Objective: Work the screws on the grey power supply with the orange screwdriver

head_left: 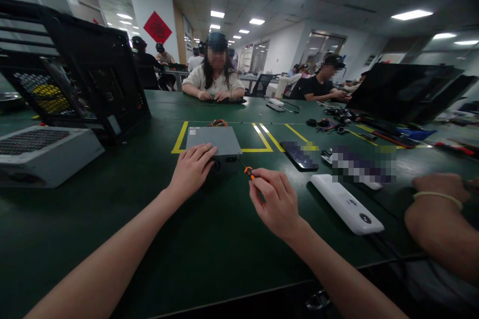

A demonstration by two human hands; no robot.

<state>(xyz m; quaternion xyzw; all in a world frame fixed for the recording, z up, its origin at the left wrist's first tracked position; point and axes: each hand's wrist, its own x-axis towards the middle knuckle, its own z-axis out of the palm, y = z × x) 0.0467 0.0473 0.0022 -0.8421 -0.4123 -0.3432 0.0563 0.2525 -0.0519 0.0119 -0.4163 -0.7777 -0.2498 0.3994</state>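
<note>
A grey computer power supply point(219, 140) lies on the green table, with a white label at its far left corner and bundled coloured wires behind it. My left hand point(192, 169) grips its near left corner, with the fingers over the top. My right hand point(275, 199) is closed around a screwdriver point(248, 172) with an orange and black handle. The thin shaft points up and left to the near right corner of the power supply; whether the tip sits in a screw is too small to tell.
A black computer case point(108, 84) and a larger grey power supply point(56, 154) stand at left. Right of my hands lie a phone point(299, 155), a white power bank point(346, 204) and cables point(331, 122). A neighbour's arm point(441, 214) rests at right; another person sits opposite.
</note>
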